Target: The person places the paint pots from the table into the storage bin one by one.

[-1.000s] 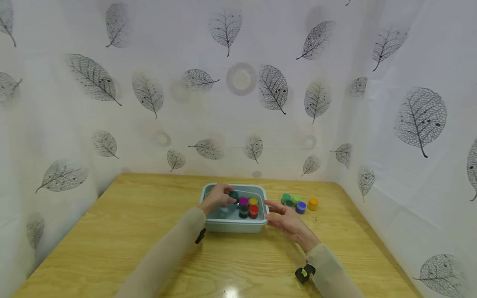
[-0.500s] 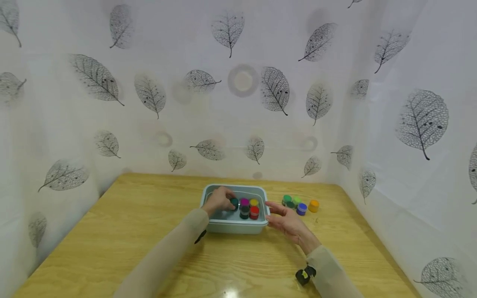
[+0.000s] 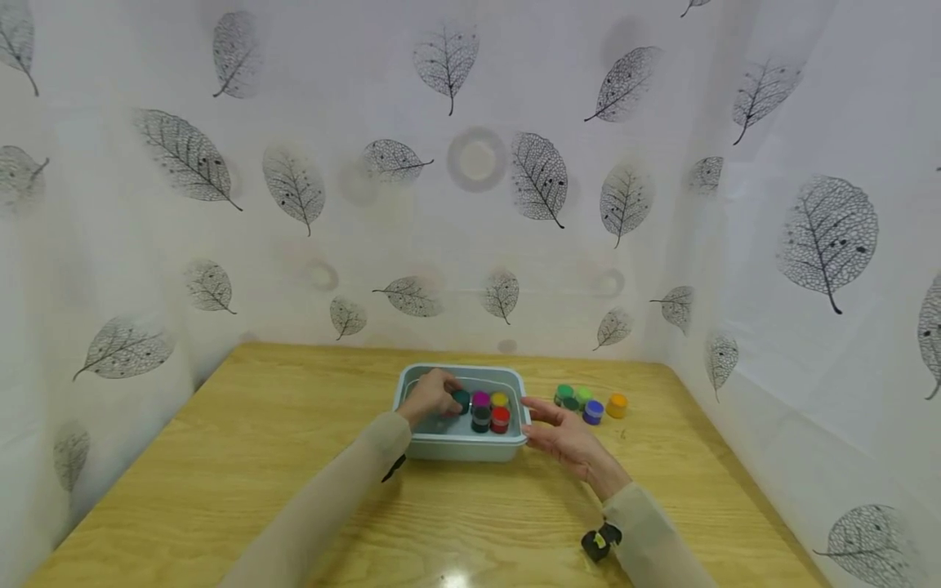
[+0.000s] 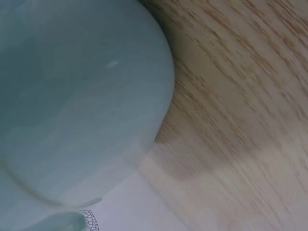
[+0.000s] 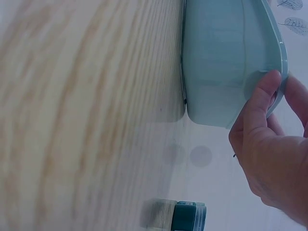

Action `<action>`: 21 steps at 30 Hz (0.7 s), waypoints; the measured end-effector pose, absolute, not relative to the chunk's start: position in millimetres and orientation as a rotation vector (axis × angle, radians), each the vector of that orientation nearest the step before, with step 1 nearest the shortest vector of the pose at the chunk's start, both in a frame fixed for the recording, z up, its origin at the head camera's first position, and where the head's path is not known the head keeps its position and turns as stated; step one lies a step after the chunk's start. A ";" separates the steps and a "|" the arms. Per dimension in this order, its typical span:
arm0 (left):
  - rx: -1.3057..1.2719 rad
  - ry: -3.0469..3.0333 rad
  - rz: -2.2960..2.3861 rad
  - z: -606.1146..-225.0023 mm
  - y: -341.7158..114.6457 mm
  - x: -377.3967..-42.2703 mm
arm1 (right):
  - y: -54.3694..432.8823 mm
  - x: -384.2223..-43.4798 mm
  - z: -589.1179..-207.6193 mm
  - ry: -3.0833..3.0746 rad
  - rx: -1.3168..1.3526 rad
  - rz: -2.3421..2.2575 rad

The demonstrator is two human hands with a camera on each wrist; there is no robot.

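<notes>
A pale blue-green plastic basin (image 3: 463,447) stands on the table. Inside it, my left hand (image 3: 432,395) holds a small paint pot with a dark teal lid (image 3: 461,401), thumb and fingers round its sides. Right beside that are a magenta-lidded pot (image 3: 481,399), a yellow-lidded pot (image 3: 500,400), a black-lidded pot (image 3: 481,420) and a red-lidded pot (image 3: 500,420). My right hand (image 3: 569,441) grips the basin's right rim (image 5: 283,62) between thumb and fingers. From the left wrist, only the basin's outer wall (image 4: 96,96) and tabletop show; the hand is hidden there.
Right of the basin, several pots stand on the wooden table (image 3: 294,457), among them a green one (image 3: 564,392), a purple-blue one (image 3: 593,412) and an orange one (image 3: 617,406). A leaf-patterned white curtain (image 3: 456,229) borders the table's back and sides.
My left hand has lowered the dark teal pot toward the basin floor, left of the other pots, and still holds it. My right hand has stayed at the rim.
</notes>
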State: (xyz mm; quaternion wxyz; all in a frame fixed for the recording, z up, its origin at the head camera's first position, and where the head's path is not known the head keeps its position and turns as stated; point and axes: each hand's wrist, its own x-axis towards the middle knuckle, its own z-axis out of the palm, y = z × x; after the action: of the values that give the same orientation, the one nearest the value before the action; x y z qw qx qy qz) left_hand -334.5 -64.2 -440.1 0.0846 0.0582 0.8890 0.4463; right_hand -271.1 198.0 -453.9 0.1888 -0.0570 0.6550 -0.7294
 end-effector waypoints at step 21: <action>0.138 2.631 1.457 -439.0 -70.2 -332.9 | 197.4 -270.3 -454.4 1.859 -0.160 -2.052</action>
State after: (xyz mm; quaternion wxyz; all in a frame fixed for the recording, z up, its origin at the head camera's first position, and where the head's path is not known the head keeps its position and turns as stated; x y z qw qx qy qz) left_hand -332.9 -70.2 -439.0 0.0655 0.0457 0.8719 0.4830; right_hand -270.3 197.4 -454.4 0.1830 -0.0568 0.6588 -0.7275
